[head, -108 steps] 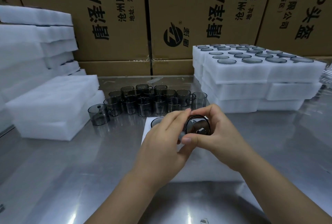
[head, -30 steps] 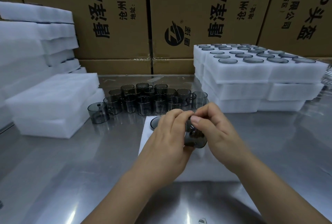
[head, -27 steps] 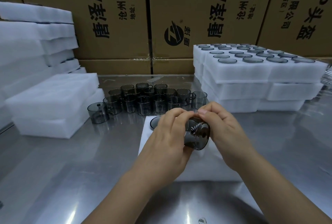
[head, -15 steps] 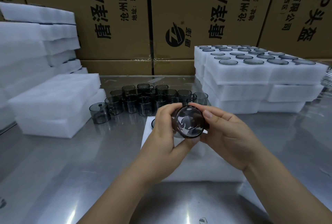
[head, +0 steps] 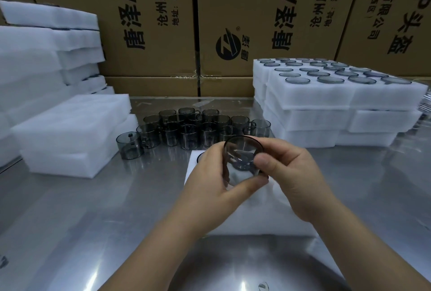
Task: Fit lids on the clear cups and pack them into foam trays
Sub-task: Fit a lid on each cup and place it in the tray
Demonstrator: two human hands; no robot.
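Note:
A smoky clear cup (head: 241, 157) is held up over the table's middle with its round face tilted toward me. My left hand (head: 210, 188) grips it from the left and below, thumb along its lower edge. My right hand (head: 293, 174) pinches its right side, thumb on the front. Under both hands lies a white foam tray (head: 263, 216) with one cup top (head: 200, 156) showing at its far left corner. Several loose cups (head: 191, 127) stand in a cluster behind.
Filled foam trays (head: 335, 95) are stacked at the right, with round lids showing on top. More white foam blocks (head: 70, 134) are piled on the left. Brown cardboard boxes (head: 149, 22) wall off the back. The steel table (head: 81, 220) reflects light.
Over the last second both hands turned the cup from lying sideways to facing me and raised it slightly. Both hands kept hold of it throughout.

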